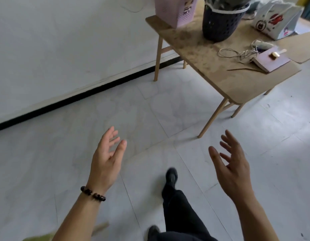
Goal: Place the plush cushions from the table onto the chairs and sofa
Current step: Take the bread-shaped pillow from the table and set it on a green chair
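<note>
Both of my hands are raised in front of me over the pale tiled floor, palms facing each other, fingers spread and holding nothing. My left hand (107,159), with a dark bead bracelet on its wrist, is left of centre. My right hand (232,164) is right of centre. A wooden table (199,51) stands ahead at the upper right, beyond both hands. No plush cushion, chair or sofa shows in the head view. A green and wooden shape (46,237) peeks in at the bottom left edge; I cannot tell what it is.
On the table stand a pink basket (175,11), a dark basket (220,21), a printed paper bag (275,20), and a purple box (272,60) with string. A white wall with a black skirting runs along the left. My dark-trousered leg and shoe (171,178) step forward.
</note>
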Motion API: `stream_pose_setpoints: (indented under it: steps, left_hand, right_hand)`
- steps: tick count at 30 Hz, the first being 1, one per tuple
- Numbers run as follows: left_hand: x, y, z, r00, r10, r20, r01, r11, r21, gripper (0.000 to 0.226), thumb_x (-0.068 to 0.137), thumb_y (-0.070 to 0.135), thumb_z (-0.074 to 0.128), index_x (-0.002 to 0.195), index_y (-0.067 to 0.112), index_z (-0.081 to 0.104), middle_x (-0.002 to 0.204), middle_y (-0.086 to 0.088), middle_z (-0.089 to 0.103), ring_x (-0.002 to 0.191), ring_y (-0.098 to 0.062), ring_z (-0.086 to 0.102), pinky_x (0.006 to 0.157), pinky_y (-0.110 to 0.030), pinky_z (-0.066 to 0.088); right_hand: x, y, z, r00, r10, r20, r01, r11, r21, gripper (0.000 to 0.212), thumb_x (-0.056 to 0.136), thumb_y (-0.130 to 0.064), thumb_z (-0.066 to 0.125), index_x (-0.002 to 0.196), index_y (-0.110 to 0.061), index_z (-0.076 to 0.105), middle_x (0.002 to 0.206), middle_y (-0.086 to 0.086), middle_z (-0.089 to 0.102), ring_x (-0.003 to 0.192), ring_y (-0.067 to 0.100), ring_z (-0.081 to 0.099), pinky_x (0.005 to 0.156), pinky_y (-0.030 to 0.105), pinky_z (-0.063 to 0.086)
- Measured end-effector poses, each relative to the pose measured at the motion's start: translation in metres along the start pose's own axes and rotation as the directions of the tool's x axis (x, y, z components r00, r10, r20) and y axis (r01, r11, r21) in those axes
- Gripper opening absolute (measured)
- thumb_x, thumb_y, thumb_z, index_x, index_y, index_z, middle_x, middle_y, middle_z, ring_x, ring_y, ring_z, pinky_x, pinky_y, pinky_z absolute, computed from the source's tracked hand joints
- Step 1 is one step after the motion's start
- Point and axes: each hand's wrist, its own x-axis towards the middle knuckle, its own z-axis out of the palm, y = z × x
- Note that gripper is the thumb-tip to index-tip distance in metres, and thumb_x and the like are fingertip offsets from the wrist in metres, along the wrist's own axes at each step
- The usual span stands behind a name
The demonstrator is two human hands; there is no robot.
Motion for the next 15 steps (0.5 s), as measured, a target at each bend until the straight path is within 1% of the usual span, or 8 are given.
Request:
stream_pose_setpoints:
  steps: [1, 2, 4, 6, 8, 10, 11, 15]
  left_hand:
    - [0.031, 0.001, 0.012, 1.000, 0.002, 0.010, -0.002, 1.000, -0.002, 0.054, 0.098, 0.020, 0.061, 0.149, 0.019, 0.042, 0.138, 0.006, 0.055, 0.125, -0.007, 0.057, 0.089, -0.002, 0.044]
    - [0.063, 0.003, 0.025, 1.000, 0.002, 0.017, -0.002, 1.000, -0.008, 0.054, 0.098, 0.021, 0.061, 0.148, 0.020, 0.042, 0.139, 0.005, 0.055, 0.125, -0.008, 0.057, 0.096, -0.011, 0.047]
    - [0.124, 0.011, 0.048, 1.000, -0.022, 0.021, 0.023, 1.000, -0.016, 0.054, 0.098, 0.022, 0.061, 0.148, 0.022, 0.042, 0.138, 0.005, 0.055, 0.126, -0.009, 0.056, 0.106, -0.037, 0.049]
    - [0.183, 0.027, 0.066, 0.999, -0.041, 0.035, 0.042, 0.999, -0.016, 0.056, 0.097, 0.028, 0.062, 0.149, 0.023, 0.041, 0.139, 0.007, 0.054, 0.126, -0.008, 0.056, 0.108, -0.046, 0.048]
    - [0.239, 0.053, 0.076, 0.998, -0.050, 0.042, 0.051, 0.998, -0.033, 0.061, 0.093, 0.041, 0.065, 0.148, 0.027, 0.042, 0.138, 0.010, 0.054, 0.126, -0.007, 0.056, 0.107, -0.047, 0.048]
    - [0.294, 0.078, 0.082, 0.999, -0.032, 0.034, 0.034, 0.998, -0.049, 0.068, 0.087, 0.052, 0.065, 0.147, 0.028, 0.042, 0.137, 0.012, 0.055, 0.127, -0.006, 0.056, 0.106, -0.043, 0.049]
    - [0.319, 0.088, 0.086, 0.999, -0.021, 0.024, 0.022, 0.998, -0.054, 0.071, 0.085, 0.054, 0.065, 0.147, 0.027, 0.042, 0.138, 0.012, 0.055, 0.127, -0.006, 0.056, 0.104, -0.038, 0.049]
    - [0.413, 0.113, 0.103, 1.000, -0.008, 0.010, 0.009, 0.998, -0.059, 0.070, 0.085, 0.044, 0.058, 0.150, 0.023, 0.041, 0.141, 0.010, 0.053, 0.127, -0.004, 0.055, 0.096, -0.020, 0.044]
  right_hand:
    - [0.027, 0.005, 0.012, 1.000, 0.007, -0.013, -0.007, 1.000, 0.013, 0.067, 0.094, -0.039, 0.063, 0.153, -0.031, 0.035, 0.146, -0.009, 0.049, 0.129, 0.009, 0.053, 0.099, 0.032, 0.050]
    - [0.056, 0.009, 0.025, 1.000, 0.010, -0.019, -0.010, 1.000, 0.023, 0.067, 0.093, -0.039, 0.064, 0.153, -0.030, 0.035, 0.146, -0.010, 0.049, 0.130, 0.009, 0.053, 0.100, 0.033, 0.050]
    - [0.120, 0.012, 0.048, 1.000, 0.026, -0.013, -0.026, 0.999, 0.034, 0.069, 0.092, -0.041, 0.063, 0.154, -0.026, 0.035, 0.144, -0.013, 0.047, 0.130, 0.009, 0.053, 0.101, 0.036, 0.051]
    - [0.189, 0.005, 0.067, 1.000, 0.022, 0.005, -0.022, 0.999, 0.031, 0.068, 0.094, -0.038, 0.064, 0.154, -0.025, 0.035, 0.143, -0.015, 0.045, 0.128, 0.008, 0.053, 0.101, 0.039, 0.052]
    - [0.257, -0.011, 0.082, 1.000, -0.015, 0.026, 0.014, 1.000, 0.024, 0.066, 0.095, -0.035, 0.065, 0.153, -0.025, 0.037, 0.143, -0.014, 0.045, 0.127, 0.008, 0.053, 0.100, 0.039, 0.052]
    - [0.325, -0.035, 0.094, 0.996, -0.074, 0.050, 0.073, 0.997, 0.005, 0.065, 0.095, -0.035, 0.064, 0.153, -0.024, 0.038, 0.141, -0.011, 0.047, 0.126, 0.009, 0.053, 0.099, 0.036, 0.051]
    - [0.357, -0.046, 0.100, 0.994, -0.090, 0.063, 0.090, 0.996, -0.008, 0.065, 0.095, -0.035, 0.064, 0.153, -0.023, 0.038, 0.140, -0.010, 0.047, 0.127, 0.009, 0.053, 0.099, 0.035, 0.050]
    - [0.469, -0.079, 0.128, 0.985, -0.144, 0.093, 0.150, 0.987, -0.057, 0.063, 0.096, -0.032, 0.066, 0.152, -0.020, 0.039, 0.140, -0.012, 0.046, 0.125, 0.007, 0.052, 0.095, 0.027, 0.049]
